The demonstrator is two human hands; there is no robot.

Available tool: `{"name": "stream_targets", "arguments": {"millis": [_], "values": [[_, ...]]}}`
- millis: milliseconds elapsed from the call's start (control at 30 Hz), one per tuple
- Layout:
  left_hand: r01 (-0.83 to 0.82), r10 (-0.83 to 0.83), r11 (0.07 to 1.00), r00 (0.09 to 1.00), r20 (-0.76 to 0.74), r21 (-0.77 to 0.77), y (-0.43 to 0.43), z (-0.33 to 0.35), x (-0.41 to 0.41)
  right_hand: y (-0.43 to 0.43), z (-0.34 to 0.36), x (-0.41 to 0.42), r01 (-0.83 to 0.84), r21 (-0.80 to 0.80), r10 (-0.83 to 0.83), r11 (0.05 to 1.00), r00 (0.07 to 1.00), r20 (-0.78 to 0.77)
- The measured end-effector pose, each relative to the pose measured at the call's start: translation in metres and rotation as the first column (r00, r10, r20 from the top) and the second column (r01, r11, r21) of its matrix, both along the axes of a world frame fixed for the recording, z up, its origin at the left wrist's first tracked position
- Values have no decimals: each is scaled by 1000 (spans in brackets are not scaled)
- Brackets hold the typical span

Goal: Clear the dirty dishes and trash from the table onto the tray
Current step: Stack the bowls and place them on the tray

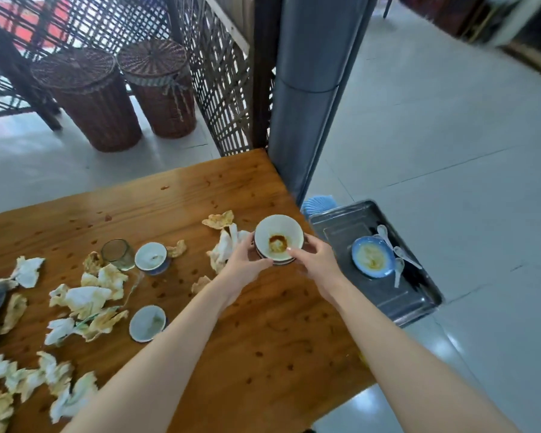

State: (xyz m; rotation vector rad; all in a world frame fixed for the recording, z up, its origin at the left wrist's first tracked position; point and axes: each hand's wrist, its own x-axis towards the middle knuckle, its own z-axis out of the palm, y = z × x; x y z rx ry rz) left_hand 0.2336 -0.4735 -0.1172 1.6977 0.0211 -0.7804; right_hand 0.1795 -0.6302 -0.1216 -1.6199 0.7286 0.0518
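Both hands clamp bowl stack [278, 240] at table [263, 332] right edge: L hand [242, 264] fingers curl round its left side, R hand [317, 260] thumb + fingers pinch right rim. Stack = 2+ bowls, exact no. unclear. Tray [388, 296] lies right of stack and lower, long axis running away from the person; R hand nearer. On tray: 1 blue bowl [372, 256], 3 spoons [403, 255]. On table: 3 bowls [152, 257], 1 glass [117, 254], napkin wads [85, 296], too many to count.

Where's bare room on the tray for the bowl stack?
Tray: bare at its near end, this side of the blue bowl and spoons, and at its far end. Middle is crowded. Table: bare near-right corner; left half crowded with crumpled napkins.
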Motion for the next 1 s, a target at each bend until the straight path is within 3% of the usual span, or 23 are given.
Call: {"name": "stream_targets", "arguments": {"millis": [200, 333, 600, 1000], "values": [[40, -40, 999, 999, 3, 1, -86, 11, -34, -82, 13, -43, 90, 33, -91, 995, 995, 45], [51, -48, 998, 995, 91, -24, -162, 11, -66, -158, 12, -75, 111, 60, -116, 992, 990, 81], [41, -39, 999, 991, 131, -10, -303, -1, -128, -305, 5, -130, 66, 88, -72, 994, 996, 61], [-37, 31, 994, 998, 53, 100, -379, -48, -123, -383, -43, -120, 17, 172, -15, 985, 1000, -12]]}}
